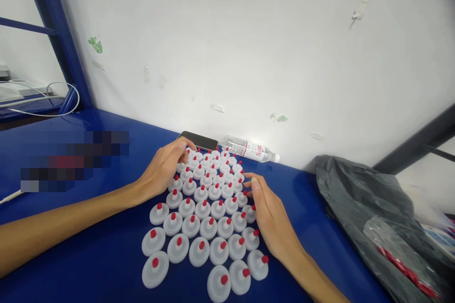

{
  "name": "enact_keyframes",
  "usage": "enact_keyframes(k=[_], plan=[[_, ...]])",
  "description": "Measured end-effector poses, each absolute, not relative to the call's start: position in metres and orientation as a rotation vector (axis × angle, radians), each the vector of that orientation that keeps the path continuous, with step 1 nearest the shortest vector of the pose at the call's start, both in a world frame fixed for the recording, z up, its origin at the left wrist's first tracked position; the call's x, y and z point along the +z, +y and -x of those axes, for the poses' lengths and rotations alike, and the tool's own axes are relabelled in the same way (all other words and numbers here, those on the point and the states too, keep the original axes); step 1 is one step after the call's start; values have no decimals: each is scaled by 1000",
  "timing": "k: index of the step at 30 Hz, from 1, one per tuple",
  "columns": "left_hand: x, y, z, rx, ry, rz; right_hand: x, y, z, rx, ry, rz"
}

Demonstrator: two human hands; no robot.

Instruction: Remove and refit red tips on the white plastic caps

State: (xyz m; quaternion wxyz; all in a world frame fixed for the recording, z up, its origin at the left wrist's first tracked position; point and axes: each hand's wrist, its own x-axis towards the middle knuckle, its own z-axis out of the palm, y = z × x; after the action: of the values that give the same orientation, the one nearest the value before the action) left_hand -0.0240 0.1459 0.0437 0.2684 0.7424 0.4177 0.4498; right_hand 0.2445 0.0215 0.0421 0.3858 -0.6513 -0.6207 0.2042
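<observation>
Several white round caps with red tips [204, 213] stand packed in rows on the blue table [106, 255]. My left hand [164, 170] rests at the left edge of the far rows, fingers curled over the caps there. My right hand [272, 215] lies along the right edge of the group, fingers stretched forward and together, fingertips touching the caps near the middle rows. Neither hand lifts a cap.
A dark phone [199, 140] and a clear plastic bottle [250, 149] lying on its side sit against the white wall behind the caps. A grey plastic bag [369, 199] with red parts in it lies at the right. White cables [42, 99] lie at the far left.
</observation>
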Motion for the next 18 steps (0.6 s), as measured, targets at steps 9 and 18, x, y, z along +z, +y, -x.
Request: enact_keyframes(k=[9,18], plan=[[54,128,25,994,1039,-2356,43,22,-244,539,-1575,1656],[51,131,29,854,1042,-2428,42,21,-244,540,-1586,1651]])
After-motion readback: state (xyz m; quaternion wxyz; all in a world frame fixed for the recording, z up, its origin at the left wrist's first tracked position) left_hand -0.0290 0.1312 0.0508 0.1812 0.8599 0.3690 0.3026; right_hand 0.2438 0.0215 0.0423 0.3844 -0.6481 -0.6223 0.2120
